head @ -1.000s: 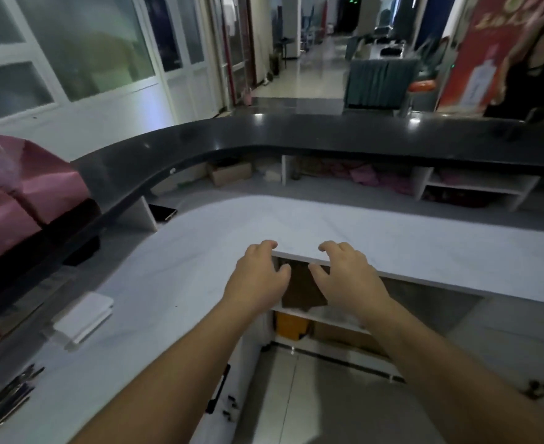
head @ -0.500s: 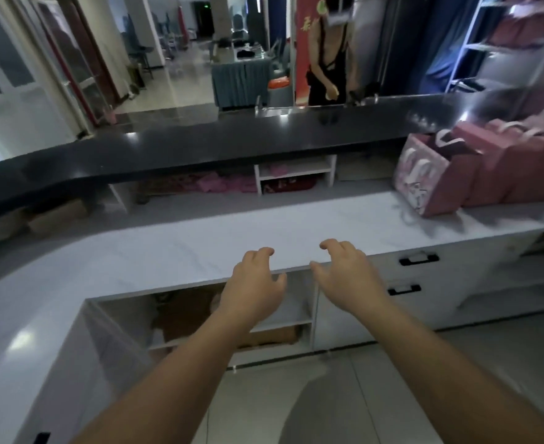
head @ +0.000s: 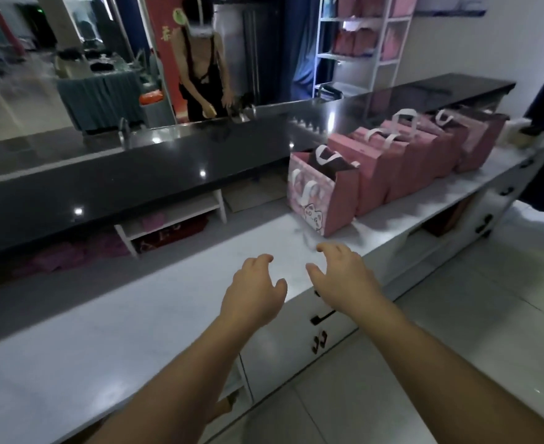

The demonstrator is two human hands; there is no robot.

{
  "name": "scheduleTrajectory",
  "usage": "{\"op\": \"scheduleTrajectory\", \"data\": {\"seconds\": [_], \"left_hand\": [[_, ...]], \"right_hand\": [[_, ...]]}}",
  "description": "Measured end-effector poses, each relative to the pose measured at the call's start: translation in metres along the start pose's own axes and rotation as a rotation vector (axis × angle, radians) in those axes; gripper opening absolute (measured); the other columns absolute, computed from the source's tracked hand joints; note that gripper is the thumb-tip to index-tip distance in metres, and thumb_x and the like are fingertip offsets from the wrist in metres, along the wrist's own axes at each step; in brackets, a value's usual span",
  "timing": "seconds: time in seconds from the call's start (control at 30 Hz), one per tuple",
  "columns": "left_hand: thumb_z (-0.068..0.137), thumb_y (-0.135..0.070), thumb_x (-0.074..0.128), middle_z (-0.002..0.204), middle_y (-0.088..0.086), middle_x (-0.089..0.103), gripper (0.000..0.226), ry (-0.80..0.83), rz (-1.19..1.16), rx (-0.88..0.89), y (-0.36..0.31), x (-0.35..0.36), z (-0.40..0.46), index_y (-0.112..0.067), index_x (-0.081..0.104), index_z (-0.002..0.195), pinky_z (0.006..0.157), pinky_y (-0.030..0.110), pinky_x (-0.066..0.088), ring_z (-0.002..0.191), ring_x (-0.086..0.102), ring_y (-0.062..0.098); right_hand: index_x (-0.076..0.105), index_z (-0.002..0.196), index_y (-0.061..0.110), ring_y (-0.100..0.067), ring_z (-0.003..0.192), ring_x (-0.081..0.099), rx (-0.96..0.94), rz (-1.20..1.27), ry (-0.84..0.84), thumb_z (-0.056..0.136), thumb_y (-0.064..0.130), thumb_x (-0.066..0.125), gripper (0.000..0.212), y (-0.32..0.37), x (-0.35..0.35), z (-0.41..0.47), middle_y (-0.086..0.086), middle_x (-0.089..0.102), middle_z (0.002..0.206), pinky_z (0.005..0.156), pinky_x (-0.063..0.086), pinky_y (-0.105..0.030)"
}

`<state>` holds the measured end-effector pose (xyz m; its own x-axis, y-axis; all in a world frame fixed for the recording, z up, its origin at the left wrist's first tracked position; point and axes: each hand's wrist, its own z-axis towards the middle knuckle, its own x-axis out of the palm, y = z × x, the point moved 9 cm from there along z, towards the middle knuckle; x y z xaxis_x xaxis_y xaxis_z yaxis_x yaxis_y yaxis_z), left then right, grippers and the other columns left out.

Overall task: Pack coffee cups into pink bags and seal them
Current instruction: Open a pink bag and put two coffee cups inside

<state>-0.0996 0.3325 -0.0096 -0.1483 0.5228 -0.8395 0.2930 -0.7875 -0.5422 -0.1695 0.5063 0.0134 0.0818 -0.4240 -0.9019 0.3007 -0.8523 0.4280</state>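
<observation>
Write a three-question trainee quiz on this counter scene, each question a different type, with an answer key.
1. True or false: the left hand holds a coffee cup.
2. Which bag stands nearest the right hand?
A. the cat-print pink bag
B. the pink bag at the far end of the row
3. Fill in: the pink bags stand in a row on the white ____.

Key: 1 false, both hands hover empty with loosely curled fingers; 2 A; 3 counter.

A white surface (head: pixel 110 341) runs before me, with a black counter (head: pixel 104 181) raised behind it. Drawers (head: pixel 299 344) with dark handles sit below. A white shelf (head: pixel 357 43) stands beyond, near a person (head: pixel 201 78).
</observation>
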Motion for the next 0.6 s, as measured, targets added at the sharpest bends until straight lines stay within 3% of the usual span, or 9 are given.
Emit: {"op": "scheduleTrajectory", "data": {"seconds": [0.4,0.6], "left_hand": [[0.097,-0.043,0.056,0.156,0.0,0.046,0.061,0.104,-0.008,0.143,-0.073,0.037,0.194,-0.026,0.042,0.154,0.104,0.043,0.051,0.135,0.052,0.023],[0.095,-0.046,0.058,0.146,0.003,0.055,0.058,0.061,-0.014,0.11,-0.123,0.069,0.271,-0.027,0.048,0.148,0.096,0.048,0.058,0.123,0.062,0.027]], "right_hand": [[0.056,0.131,0.021,-0.029,0.114,0.055,0.152,0.009,-0.104,0.095,0.049,0.053,0.046,-0.077,-0.032,0.14,-0.004,0.06,0.125,0.095,0.048,-0.046],[0.054,0.133,0.022,-0.028,0.117,0.052,0.136,0.056,-0.088,0.097,0.049,0.053,0.045,-0.133,-0.042,0.215,-0.003,0.058,0.127,0.096,0.048,-0.044]]}}
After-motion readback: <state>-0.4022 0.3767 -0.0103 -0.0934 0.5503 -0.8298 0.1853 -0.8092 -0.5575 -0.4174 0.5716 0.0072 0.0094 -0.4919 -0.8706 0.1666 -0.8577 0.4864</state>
